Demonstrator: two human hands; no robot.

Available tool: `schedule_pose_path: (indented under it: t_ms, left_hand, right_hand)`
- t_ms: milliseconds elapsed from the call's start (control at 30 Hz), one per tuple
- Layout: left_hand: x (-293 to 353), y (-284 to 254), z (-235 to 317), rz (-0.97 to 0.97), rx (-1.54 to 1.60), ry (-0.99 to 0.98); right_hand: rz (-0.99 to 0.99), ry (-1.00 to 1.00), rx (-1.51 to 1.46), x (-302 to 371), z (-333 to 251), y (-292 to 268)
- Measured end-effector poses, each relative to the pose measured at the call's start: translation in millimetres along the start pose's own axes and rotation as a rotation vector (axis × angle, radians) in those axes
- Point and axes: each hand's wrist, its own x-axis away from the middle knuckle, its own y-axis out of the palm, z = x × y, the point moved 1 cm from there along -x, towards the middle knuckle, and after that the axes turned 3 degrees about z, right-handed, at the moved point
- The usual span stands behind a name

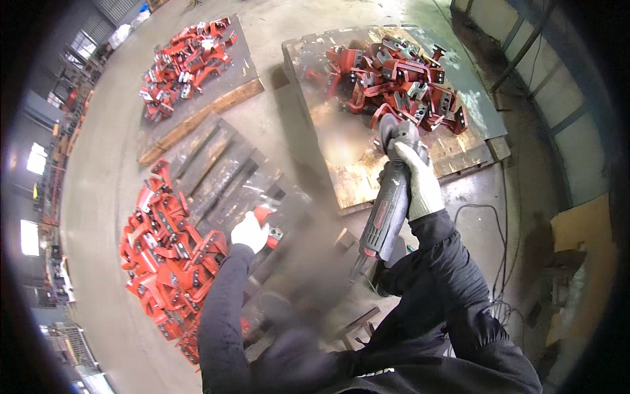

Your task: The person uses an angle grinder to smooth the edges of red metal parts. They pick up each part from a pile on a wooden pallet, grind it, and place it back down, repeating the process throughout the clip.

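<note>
My right hand (420,180), in a white glove, grips an angle grinder (386,213) near its head. The grinder's disc points away from me, close to the near edge of a heap of red metal brackets (400,82); whether it touches any of them I cannot tell. My left hand (249,232), also gloved in white, is closed on a single red bracket (264,212) with a grey end that has holes. That bracket is over a slatted pallet, beside a larger pile of red brackets (164,249) on my left.
The far right heap lies on a board-topped pallet (348,177). Another pile of red brackets (187,62) rests on a pallet (197,125) at the far left. Black cables (504,243) run along the floor to my right, near a wall (567,118).
</note>
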Motion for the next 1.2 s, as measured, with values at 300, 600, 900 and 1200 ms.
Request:
schedule_pose_path:
  t_ms: [300, 600, 900, 1200]
  left_hand:
    - [-109, -153, 201, 0.048, 0.107, 0.519]
    - [-151, -183, 288, 0.294, 0.257, 0.099]
    - [63, -82, -38, 0.220, 0.057, -0.378]
    - [305, 71, -319, 0.846, 0.862, -1.009]
  right_hand:
    - [0.027, -0.343, 0.226, -13, -28, -42]
    - [0.058, -0.140, 0.196, -18, -40, -61]
    - [-0.046, -0.185, 0.253, -13, -38, -58]
    - [-0.175, -0.044, 0.435, 6, 19, 1]
